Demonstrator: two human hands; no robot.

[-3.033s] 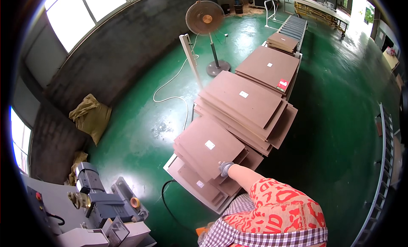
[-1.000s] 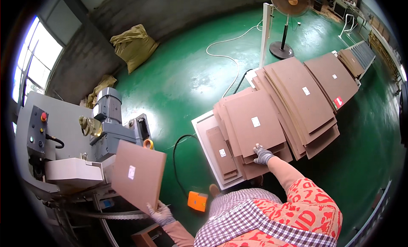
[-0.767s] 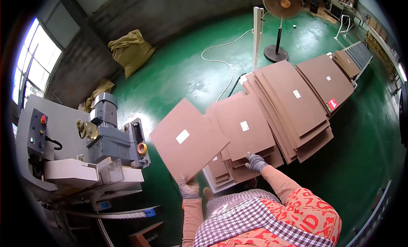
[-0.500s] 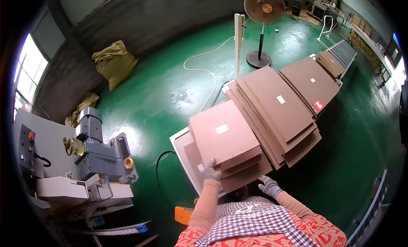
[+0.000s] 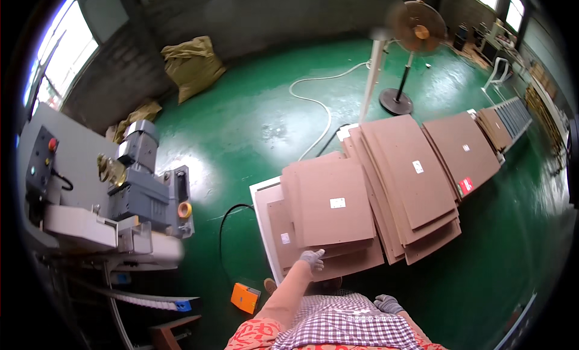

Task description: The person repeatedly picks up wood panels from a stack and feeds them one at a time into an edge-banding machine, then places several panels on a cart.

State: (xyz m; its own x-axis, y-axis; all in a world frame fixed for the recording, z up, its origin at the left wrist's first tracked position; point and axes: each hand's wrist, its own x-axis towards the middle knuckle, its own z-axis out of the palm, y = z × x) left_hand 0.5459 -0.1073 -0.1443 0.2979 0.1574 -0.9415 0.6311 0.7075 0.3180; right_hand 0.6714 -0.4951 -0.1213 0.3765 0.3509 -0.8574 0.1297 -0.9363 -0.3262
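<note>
Brown flat boards lie in stepped piles along a conveyor. On the nearest pile, the top board [image 5: 332, 196] bears a white label near its middle. My left hand [image 5: 312, 259], in a grey glove, is at that pile's near edge, fingers stretched out over the lower boards. It grips nothing that I can see; whether it touches a board I cannot tell. My right hand [image 5: 388, 303], gloved too, hangs low beside my checked apron [image 5: 350, 326], apart from the boards, its fingers loosely extended and holding nothing visible.
A larger board pile [image 5: 401, 169] adjoins on the right, with another pile [image 5: 461, 146] beyond. At left stands a machine with a grey motor [image 5: 142, 199] and a control box [image 5: 43, 163]. An orange box [image 5: 245, 297] lies on the floor. Behind are a fan [image 5: 396, 101] and a hose [image 5: 319, 103].
My left hand has left the top board's edge and sits slightly lower. The right hand has drawn back toward my body. The top board is turned slightly, and the whole view has shifted.
</note>
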